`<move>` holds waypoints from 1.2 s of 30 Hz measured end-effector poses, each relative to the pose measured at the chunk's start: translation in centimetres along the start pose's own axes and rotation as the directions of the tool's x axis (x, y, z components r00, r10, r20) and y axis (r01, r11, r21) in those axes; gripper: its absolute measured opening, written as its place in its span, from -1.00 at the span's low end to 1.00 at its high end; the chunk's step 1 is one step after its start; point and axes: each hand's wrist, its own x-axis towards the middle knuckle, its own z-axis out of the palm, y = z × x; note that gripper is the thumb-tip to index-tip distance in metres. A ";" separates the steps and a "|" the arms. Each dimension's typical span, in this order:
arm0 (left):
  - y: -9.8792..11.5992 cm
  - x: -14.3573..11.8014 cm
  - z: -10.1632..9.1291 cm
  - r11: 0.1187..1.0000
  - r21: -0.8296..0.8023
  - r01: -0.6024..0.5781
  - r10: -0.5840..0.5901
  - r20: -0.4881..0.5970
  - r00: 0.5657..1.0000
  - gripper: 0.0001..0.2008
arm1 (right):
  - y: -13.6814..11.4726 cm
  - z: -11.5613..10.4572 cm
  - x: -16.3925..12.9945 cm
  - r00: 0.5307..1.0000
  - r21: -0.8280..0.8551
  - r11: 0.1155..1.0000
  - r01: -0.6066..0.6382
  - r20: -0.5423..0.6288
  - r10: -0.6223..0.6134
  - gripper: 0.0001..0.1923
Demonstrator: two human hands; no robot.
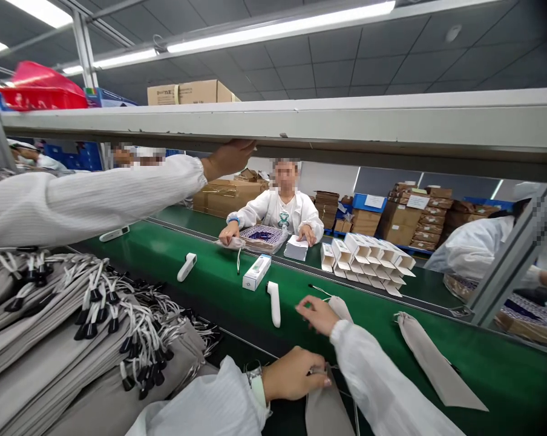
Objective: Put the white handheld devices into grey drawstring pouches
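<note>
One plain grey pouch (pixel 328 409) was pinched at its upper end by the left hand (pixel 294 374). The right hand (pixel 317 315) was loosely open over the green belt (pixel 226 297).

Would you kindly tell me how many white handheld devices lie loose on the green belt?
3: a device below the outstretched sleeve, a second device left of the closed white box, and a third device right of that box. More may be hidden.

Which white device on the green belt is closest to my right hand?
The rightmost device, between the lone white box and your right hand; the middle device and leftmost device lie left of that box.
</note>
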 end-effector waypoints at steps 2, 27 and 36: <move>0.2 -0.1 0.1 0.998 -0.012 -0.068 0.068 -0.031 0.997 -0.83 | -2.5 2.3 2.5 0.997 -0.121 0.992 -0.029 -0.073 0.020 -0.69; 0.5 0.4 -1.3 0.995 -0.047 -0.087 0.086 -0.020 0.996 -0.71 | 3.6 -3.1 -3.7 0.988 0.932 0.333 0.143 -0.151 -0.002 -0.05; 0.1 1.3 -2.1 0.991 -0.134 0.023 -0.056 -0.251 0.966 -0.71 | 3.6 -1.8 -3.5 0.992 0.857 0.511 -0.069 0.113 -0.055 -0.53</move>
